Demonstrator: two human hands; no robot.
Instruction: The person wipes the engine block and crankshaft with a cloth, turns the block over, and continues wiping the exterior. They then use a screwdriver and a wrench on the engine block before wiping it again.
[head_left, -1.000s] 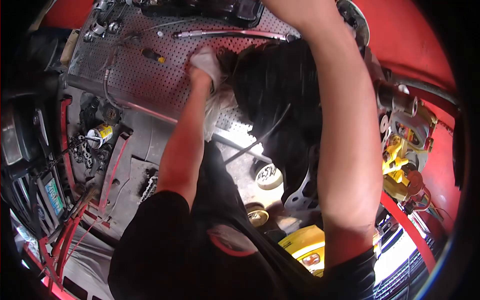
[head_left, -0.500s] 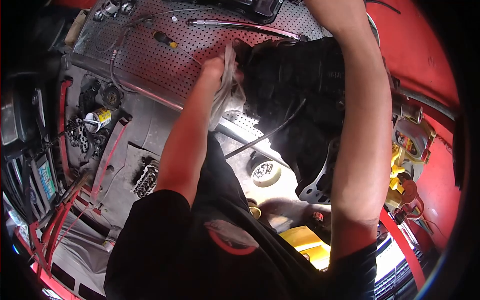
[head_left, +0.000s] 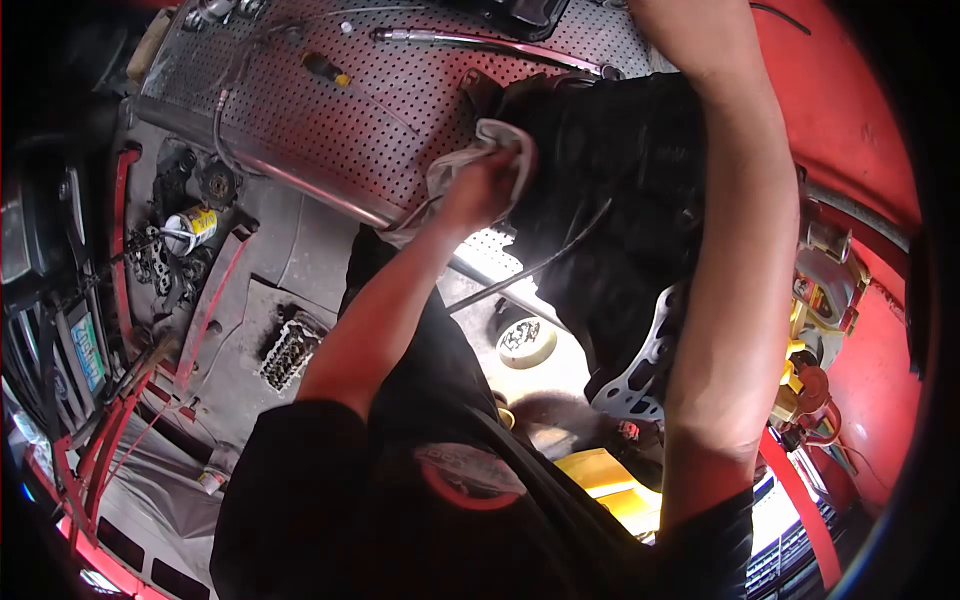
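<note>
My left hand (head_left: 487, 188) is closed on a crumpled grey rag (head_left: 447, 172), which bunches around the fingers and trails toward the bench edge. Beside that hand stands a large, dark engine block (head_left: 620, 150), its details lost in shadow. My right arm stretches up past the block's right side. Only the back part of my right hand (head_left: 685, 35) shows at the top edge of the view; its fingers are cut off. A thin dark rod or hose (head_left: 540, 265) slants across in front of the block.
On the perforated metal bench (head_left: 300, 130) lie a screwdriver (head_left: 327, 70) and a long chrome wrench (head_left: 480, 44). A black pan (head_left: 515, 12) stands at the back. Below are a round container of small parts (head_left: 527, 342), a cylinder head (head_left: 292, 355) and a white-and-yellow can (head_left: 190, 230).
My left hand has moved right and down with the rag, away from the screwdriver and against the block's left side. The right arm has shifted slightly right.
</note>
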